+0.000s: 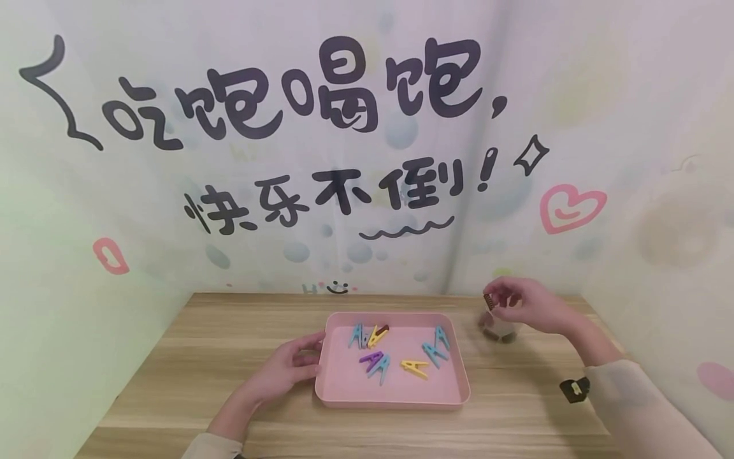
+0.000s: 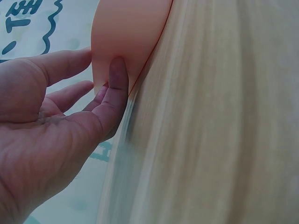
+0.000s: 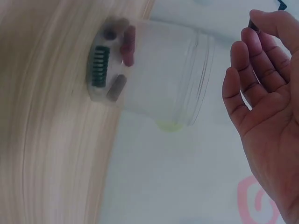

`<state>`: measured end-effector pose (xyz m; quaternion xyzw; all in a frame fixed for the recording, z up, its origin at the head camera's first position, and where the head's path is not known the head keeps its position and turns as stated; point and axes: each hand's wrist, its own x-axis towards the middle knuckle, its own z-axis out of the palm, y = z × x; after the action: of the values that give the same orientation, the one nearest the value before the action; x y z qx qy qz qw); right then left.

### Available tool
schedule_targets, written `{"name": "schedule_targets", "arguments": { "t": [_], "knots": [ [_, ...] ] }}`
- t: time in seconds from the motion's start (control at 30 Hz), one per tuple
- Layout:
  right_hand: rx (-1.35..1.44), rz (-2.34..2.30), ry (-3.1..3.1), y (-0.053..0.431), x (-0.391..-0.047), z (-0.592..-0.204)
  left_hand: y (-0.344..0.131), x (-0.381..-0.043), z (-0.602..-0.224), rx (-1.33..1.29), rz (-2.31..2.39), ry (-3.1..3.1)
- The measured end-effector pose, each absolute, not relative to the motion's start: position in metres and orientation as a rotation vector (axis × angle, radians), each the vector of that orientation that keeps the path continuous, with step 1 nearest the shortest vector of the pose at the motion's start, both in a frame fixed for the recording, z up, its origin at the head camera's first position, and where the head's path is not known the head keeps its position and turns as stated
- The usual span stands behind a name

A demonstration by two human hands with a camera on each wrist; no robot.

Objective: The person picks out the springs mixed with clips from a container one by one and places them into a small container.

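Note:
On the left, my left hand (image 1: 281,371) touches the side wall of a pink tray (image 1: 392,401) with its fingertips. In the left wrist view the fingers (image 2: 118,77) rest against that wall without curling round it. Several blue, yellow and purple clothespins (image 1: 414,368) lie in the tray, along with a small brown piece (image 1: 382,329) by one yellow clothespin. My right hand (image 1: 533,307) pinches a small dark brown ribbed hair claw clip (image 1: 489,301) between thumb and fingertips, above a clear jar (image 3: 163,70). Small claw clips (image 3: 100,66) in dark green, red and brown lie at the jar's bottom.
The tray and jar stand on a wood-grain table (image 1: 189,357), the jar to the tray's right near the back edge. A pale printed curtain (image 1: 321,255) rises behind the table. A dark wrist device (image 1: 575,389) shows by the right sleeve.

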<state>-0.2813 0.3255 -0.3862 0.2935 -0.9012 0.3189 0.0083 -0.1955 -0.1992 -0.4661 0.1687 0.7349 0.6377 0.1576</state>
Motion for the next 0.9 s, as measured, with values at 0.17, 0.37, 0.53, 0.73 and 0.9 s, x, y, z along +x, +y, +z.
{"name": "schedule_targets", "arguments": {
  "t": [0.17,0.37,0.53,0.73,0.9],
  "knots": [
    [0.878,0.99,-2.799,0.337,-0.285,-0.39,-0.199,-0.194,-0.466,0.508,1.831,2.093],
    [0.84,0.974,-2.808,0.348,-0.29,-0.396,-0.2,-0.194,-0.466,0.486,1.837,2.096],
    [0.791,0.957,-2.81,0.357,-0.294,-0.401,-0.2,-0.194,-0.466,0.453,1.834,2.103],
    [0.741,0.922,-2.77,0.36,-0.292,-0.404,-0.2,-0.194,-0.466,0.458,1.835,2.104],
    [0.732,0.905,-2.752,0.356,-0.292,-0.404,-0.199,-0.195,-0.467,0.456,1.837,2.106]
  ]
}}
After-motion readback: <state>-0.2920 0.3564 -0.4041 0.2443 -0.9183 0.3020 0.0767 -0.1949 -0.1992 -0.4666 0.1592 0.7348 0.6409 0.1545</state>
